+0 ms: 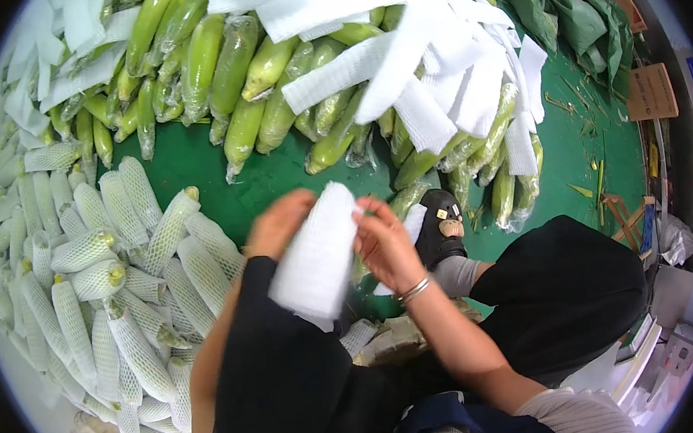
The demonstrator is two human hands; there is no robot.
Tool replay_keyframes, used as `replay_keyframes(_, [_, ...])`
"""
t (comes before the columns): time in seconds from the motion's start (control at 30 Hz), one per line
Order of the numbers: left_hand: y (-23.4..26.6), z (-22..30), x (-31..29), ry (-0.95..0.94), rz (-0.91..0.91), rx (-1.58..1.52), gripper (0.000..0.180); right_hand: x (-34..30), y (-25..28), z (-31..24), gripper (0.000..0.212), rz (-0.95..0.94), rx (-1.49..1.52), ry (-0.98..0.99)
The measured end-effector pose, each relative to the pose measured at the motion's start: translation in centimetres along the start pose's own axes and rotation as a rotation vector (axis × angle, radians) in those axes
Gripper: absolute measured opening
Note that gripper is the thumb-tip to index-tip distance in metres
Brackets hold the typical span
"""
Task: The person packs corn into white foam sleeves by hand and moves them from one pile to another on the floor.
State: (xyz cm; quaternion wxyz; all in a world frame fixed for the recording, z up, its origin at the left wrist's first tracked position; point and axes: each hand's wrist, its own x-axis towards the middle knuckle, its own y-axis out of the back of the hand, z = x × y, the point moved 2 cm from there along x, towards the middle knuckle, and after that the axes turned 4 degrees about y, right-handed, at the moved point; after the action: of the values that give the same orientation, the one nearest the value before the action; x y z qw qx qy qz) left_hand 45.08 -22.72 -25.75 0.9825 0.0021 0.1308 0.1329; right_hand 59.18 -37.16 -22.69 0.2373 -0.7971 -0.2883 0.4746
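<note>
A white foam net sleeve (315, 256) is held up in front of me, narrow at the top and wider below. Thumb and fingers of my right hand (387, 242) pinch its upper right edge. My left hand (280, 224), somewhat blurred, curls against its upper left side, with some fingers hidden. Whether anything is inside the sleeve cannot be seen. Beyond my hands lie long green vegetables (246, 135) wrapped in clear film. More flat white foam sleeves (464, 61) are heaped over them. At the left is a large pile of sleeved vegetables (141, 351).
My shoe (439, 229) and bent knee (564, 297) are right of my hands on the green floor (575, 174). At the far right are a crumpled green sheet (571, 16), a cardboard box (651, 92) and a small wooden frame (629, 223).
</note>
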Motion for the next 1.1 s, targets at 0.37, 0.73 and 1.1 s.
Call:
replay_keyframes(0.37, [-10.6, -6.4, 3.7, 0.418, 0.228, -0.694, 0.022, -0.7, 11.4, 4.6, 0.016, 0.145, -0.177, 0.262])
replay_keyframes(0.73, [-11.7, -10.9, 3.3, 0.482, 0.011, 0.016, 0.049, -2.8, 11.0, 7.6, 0.036, 0.449, -0.609, 0.239])
replay_keyframes(1.1, [-4.6, -0.8, -4.0, 0.216, 0.459, -1.468, 0.032, 1.2, -7.9, 2.9, 0.032, -0.136, -1.337, 0.26])
